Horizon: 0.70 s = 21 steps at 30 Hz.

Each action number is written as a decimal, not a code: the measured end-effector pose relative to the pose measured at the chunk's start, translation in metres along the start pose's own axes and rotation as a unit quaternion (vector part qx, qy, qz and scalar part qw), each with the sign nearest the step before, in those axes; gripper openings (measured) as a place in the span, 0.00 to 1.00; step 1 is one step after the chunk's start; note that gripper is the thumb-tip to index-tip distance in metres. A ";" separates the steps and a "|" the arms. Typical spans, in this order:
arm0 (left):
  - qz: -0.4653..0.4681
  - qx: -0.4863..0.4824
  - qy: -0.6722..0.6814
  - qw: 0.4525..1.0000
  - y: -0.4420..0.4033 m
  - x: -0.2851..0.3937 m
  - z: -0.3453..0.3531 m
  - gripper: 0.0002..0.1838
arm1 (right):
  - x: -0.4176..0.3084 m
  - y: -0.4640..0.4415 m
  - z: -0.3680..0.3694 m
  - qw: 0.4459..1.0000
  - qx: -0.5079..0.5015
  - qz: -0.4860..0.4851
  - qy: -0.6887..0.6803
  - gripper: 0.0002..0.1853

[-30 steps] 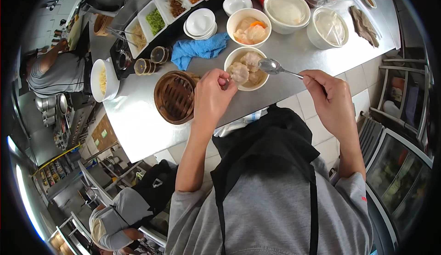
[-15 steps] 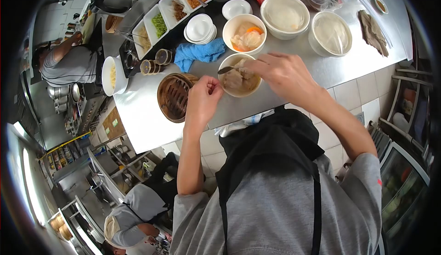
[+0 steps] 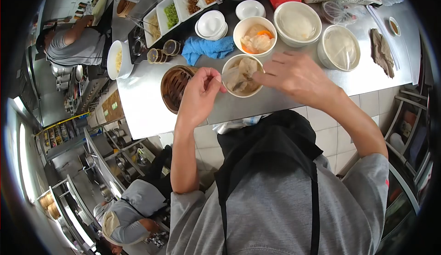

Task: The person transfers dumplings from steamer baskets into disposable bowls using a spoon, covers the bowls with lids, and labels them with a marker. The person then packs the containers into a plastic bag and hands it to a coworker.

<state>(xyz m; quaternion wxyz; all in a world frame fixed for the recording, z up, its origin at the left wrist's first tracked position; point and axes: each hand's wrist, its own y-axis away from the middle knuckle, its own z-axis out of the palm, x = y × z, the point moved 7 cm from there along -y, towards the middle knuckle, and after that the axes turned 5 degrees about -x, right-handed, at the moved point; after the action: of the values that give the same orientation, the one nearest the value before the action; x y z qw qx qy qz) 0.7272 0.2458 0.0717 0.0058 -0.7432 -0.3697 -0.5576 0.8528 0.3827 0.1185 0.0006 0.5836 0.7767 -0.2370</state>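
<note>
The dumpling bowl is seemingly steadied by the left hand, fingertips together at its rim, while the right hand (knuckles up) clamps a dipped spoon.

Near the front edge of the desk, toward its middle, stands the dumpling bowl. The soup bowl is just behind it, with two covered tubs to that bowl's right, one farther forward. A steamer basket sits left of the dumpling bowl; a folded cloth lies behind and between them, stacked dishes behind the cloth. The noodle bowl is at the left edge. Food trays line the back left. Near the right edge are a crumpled cloth and a sauce dish.
</note>
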 end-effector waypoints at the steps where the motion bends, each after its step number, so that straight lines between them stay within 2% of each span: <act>1: 0.001 0.001 0.001 1.000 -0.001 0.002 -0.001 0.07 | -0.002 -0.001 0.001 1.000 -0.001 -0.007 -0.002 0.12; 5: -0.010 -0.001 0.002 1.000 0.003 0.012 -0.006 0.07 | 0.004 -0.004 -0.017 0.999 0.001 0.031 0.016 0.11; 8: 0.036 -0.009 0.019 0.999 0.006 0.026 -0.008 0.06 | 0.006 -0.005 -0.001 0.999 -0.013 0.023 0.023 0.12; 11: 0.041 0.041 -0.012 0.998 0.014 0.044 -0.029 0.06 | 0.007 -0.003 0.002 0.999 0.000 0.026 0.026 0.12; 14: 0.072 0.096 0.032 0.992 0.029 0.050 -0.058 0.07 | 0.011 -0.005 -0.003 0.999 -0.012 0.037 0.009 0.13; 15: 0.080 0.120 0.012 0.990 0.033 0.043 -0.071 0.08 | 0.014 -0.005 -0.008 0.999 0.004 0.046 0.009 0.13; 18: 0.008 0.214 -0.108 0.971 0.048 0.006 -0.109 0.08 | 0.019 0.003 -0.025 0.997 0.036 0.071 0.008 0.15; 21: -0.055 0.220 -0.184 0.956 0.040 -0.064 -0.134 0.09 | 0.021 0.004 -0.026 0.996 0.041 0.076 0.006 0.19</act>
<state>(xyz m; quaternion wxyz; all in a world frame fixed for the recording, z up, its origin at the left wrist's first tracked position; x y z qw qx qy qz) 0.6318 0.1258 0.0856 0.0703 -0.7921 -0.5179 -0.3153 0.8574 0.4121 0.1340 -0.0099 0.6417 0.7199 -0.2645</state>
